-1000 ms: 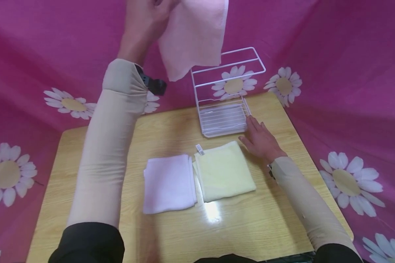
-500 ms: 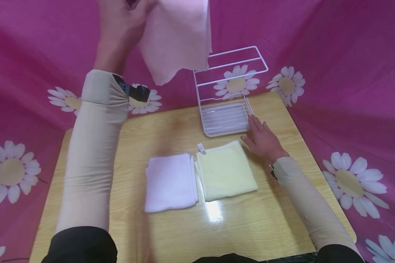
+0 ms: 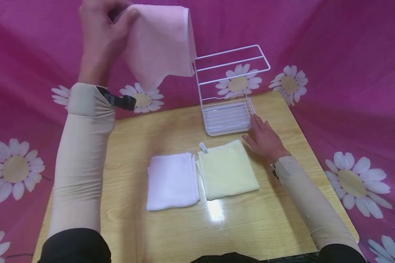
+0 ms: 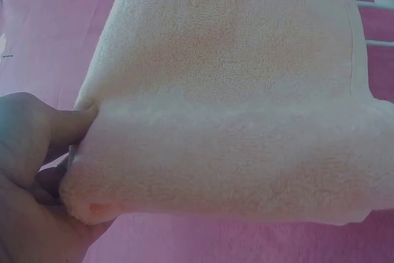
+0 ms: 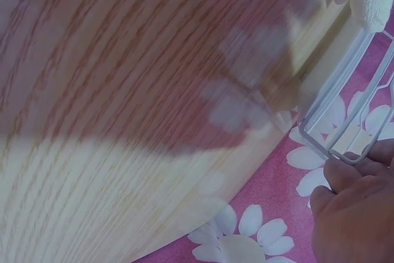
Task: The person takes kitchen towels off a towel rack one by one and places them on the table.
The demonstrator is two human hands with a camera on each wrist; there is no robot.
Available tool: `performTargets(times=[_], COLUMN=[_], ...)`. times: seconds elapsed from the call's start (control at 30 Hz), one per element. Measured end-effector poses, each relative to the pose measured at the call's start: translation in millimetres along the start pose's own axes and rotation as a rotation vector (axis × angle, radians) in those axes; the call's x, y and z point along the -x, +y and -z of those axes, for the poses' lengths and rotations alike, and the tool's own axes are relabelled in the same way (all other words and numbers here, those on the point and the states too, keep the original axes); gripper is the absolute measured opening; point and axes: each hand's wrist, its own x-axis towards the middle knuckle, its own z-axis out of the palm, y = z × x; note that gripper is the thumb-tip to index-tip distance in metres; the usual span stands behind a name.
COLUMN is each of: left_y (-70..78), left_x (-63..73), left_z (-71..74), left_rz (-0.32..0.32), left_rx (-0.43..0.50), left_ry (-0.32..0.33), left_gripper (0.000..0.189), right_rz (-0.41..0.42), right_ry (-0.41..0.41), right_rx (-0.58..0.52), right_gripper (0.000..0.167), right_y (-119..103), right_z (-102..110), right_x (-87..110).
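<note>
High at the left of the head view, my left hand (image 3: pixel 103 33) pinches a pale pink towel (image 3: pixel 161 44) at its left edge, thumb on the near side. The towel hangs folded over, its lower corner drooping, and fills most of the left wrist view. Its right edge overlaps the left side of a white wire rack (image 3: pixel 228 69); whether they touch I cannot tell. At the rack's lower right side my right hand (image 3: pixel 266 140) touches the wire frame (image 5: pixel 317 143) with outstretched fingers, thumb apart. A folded lilac towel (image 3: pixel 172 181) and a folded yellow towel (image 3: pixel 230 171) lie side by side in front.
The rack has a tray-like base (image 3: pixel 228 118) near the back edge of the wooden table (image 3: pixel 184 233). A magenta cloth with daisies (image 3: pixel 355 91) hangs behind and around the table. A small label (image 3: pixel 203 147) sticks out from the yellow towel.
My left hand has moved left and a little down in the head view, drawing the pink towel away from over the rack. The right hand stays at the rack's side.
</note>
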Motion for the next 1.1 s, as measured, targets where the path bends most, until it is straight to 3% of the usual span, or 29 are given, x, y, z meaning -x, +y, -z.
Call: performTargets(times=[0.17,0.4,0.53,0.83,1.1], left_y=[-9.8,-20.7,-28.3,-48.7,-67.9], left_x=[8.9,28.1,37.0,53.3,73.3], left_z=[3.2,8.7,12.9,21.4,30.1], left_rz=[-0.056,-0.069,-0.11,-0.053,-0.074], left_rx=[-0.087,-0.071,-0.064,-0.061,-0.051], left_ry=[0.011,0.013,0.01,-0.022,-0.043], left_gripper=[0.035,0.033,0.032,0.031,0.028], right_rz=[0.011,0.016,0.026,0.036,0.037], right_ry=[0.013,0.028,0.03,0.029,0.034], right_rx=[-0.017,-0.03,-0.031,-0.031,-0.039], right_gripper=[0.085,0.085,0.084,0.084,0.084], right_y=[1.3,0.4,0.7,0.1,-0.2], right_z=[-2.7,-2.2,-2.2,-1.9,-3.3], right_x=[-0.3,-0.7,-2.3,-5.8,-6.9])
